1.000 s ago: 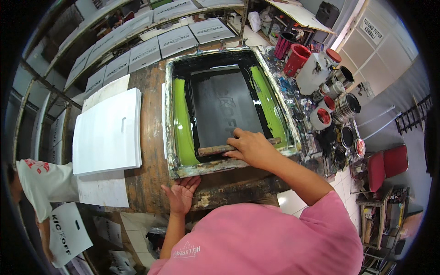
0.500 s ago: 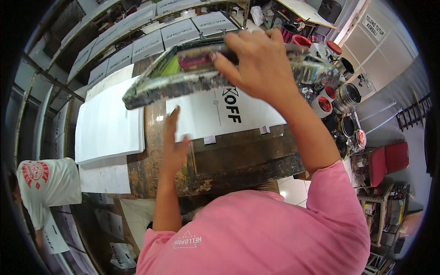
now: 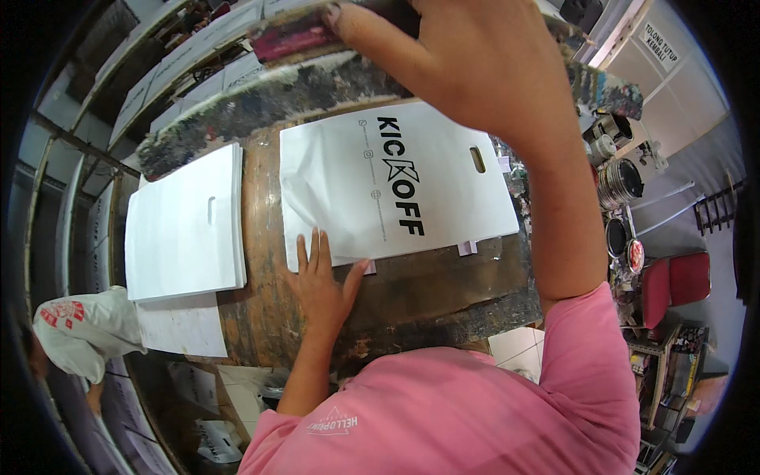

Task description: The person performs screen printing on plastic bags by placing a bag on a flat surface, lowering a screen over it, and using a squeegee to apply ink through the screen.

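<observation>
**Left hand (image 3: 318, 277) at the corner of the printed bag (image 3: 400, 186), frame (image 3: 229, 104) lifted beyond it**

Farthest to the left of the printed bag, and nearer to the body, there is a co-worker (image 3: 89, 331) in a white shirt with a red print. Next, also left of the bag and well apart from it, a stack of white bags (image 3: 184, 233) lies on the brown worktop (image 3: 261, 293), with a white sheet (image 3: 184, 328) showing below its near edge.

Beyond the printed bag, the paint-stained frame stretches from left to right, and its near side is raised. The left hand is spread, and its fingers lie over the near left corner of the bag. The bag itself lies flat on the worktop, wrinkled at its left part, with black letters across the middle and a cut handle hole at the right.

Above the bag's far side is the right hand (image 3: 475, 71), its thumb beside a stained bar (image 3: 294, 39) at the frame. Its other fingers pass out of view, so I cannot tell how they close.

To the right of the bag stand tins (image 3: 620, 182), and farther right a red chair (image 3: 685, 285).
</observation>
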A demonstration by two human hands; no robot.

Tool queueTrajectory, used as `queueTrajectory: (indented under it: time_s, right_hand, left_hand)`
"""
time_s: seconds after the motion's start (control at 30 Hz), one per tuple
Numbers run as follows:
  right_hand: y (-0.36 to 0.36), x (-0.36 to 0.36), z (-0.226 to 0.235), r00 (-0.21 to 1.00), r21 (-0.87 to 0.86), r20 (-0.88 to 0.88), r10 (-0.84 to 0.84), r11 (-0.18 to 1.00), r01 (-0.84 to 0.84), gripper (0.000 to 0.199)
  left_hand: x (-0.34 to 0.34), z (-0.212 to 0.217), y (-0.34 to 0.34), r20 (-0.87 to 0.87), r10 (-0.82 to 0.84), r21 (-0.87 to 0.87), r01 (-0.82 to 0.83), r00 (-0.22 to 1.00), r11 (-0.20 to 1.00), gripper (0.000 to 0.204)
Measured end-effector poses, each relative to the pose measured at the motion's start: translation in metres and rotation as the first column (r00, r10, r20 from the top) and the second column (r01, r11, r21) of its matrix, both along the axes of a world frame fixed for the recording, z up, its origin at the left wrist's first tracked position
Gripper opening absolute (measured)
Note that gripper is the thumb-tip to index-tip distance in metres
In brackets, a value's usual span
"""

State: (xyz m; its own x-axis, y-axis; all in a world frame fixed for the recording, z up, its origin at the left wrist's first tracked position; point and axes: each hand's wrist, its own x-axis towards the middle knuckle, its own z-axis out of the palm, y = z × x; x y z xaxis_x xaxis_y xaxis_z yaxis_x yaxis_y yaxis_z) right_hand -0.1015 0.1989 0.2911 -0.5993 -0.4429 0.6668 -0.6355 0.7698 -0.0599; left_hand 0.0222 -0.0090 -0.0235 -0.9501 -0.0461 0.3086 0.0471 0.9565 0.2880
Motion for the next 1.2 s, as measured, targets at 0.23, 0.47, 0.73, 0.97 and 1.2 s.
queueTrajectory:
  time_s: [0.23, 0.47, 0.73, 0.97, 1.2]
  right_hand:
    - [-0.005, -0.023, 0.012, 0.992, 0.048, 0.073, -0.100, 0.994, 0.097, 0.053]
    - [0.004, -0.026, -0.009, 0.999, -0.023, 0.043, -0.028, 0.999, 0.029, 0.054]
    - [0.007, -0.009, -0.011, 0.999, -0.041, 0.042, -0.008, 0.999, 0.009, 0.051]
    - [-0.003, 0.011, 0.007, 0.964, 0.098, 0.228, -0.140, 0.988, 0.120, 0.055]
    - [0.007, 0.009, -0.018, 0.997, 0.059, 0.036, -0.067, 0.996, 0.065, 0.057]
  left_hand:
    - [-0.071, 0.079, 0.002, -0.400, 0.098, 0.363, 0.060, 0.911, 0.930, 0.036]
    - [-0.002, 0.059, -0.071, -0.137, 0.404, 0.847, -0.105, 0.905, 0.521, 0.047]
    - [0.057, 0.044, -0.252, -0.185, 0.450, 0.747, -0.173, 0.874, 0.642, 0.075]
    - [0.089, 0.020, -0.450, -0.308, 0.579, -0.147, -0.639, 0.755, 0.755, 0.076]
    - [-0.003, 0.063, -0.069, 0.322, 0.042, 0.466, -0.197, 0.946, 0.862, 0.088]
